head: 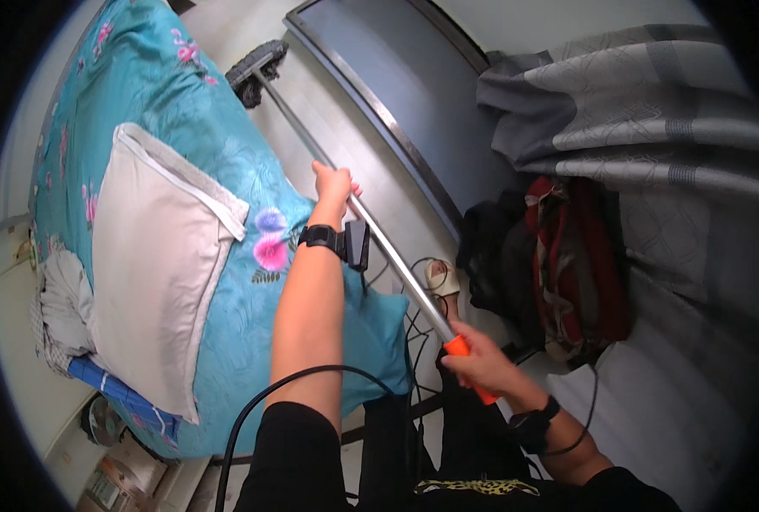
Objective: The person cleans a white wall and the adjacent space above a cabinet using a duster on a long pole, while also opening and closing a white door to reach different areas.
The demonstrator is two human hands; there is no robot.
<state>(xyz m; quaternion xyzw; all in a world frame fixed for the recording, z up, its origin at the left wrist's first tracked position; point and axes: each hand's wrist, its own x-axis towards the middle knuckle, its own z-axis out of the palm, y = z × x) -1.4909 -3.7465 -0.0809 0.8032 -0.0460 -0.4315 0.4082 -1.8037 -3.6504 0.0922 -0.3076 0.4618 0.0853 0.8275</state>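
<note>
Both of my hands hold a long mop with a metal pole [392, 256]. My left hand [334, 185] is wrapped around the pole partway along it, beside the bed's edge. Lower down, my right hand [482, 361] grips the orange handle end [457, 347]. At the pole's far end, a dark grey, shaggy mop head [251, 73] rests on the pale floor [334, 109], between the bed and a blue-grey panel. A black device is strapped to each wrist.
Along the left stands a bed with a teal floral cover [226, 153] and a white pillow [155, 269]. The metal-framed panel [418, 83] borders the floor at right. A red bag [578, 262] sits beneath grey curtains [635, 109]. Black cables [418, 339] hang near my slippered foot [441, 277].
</note>
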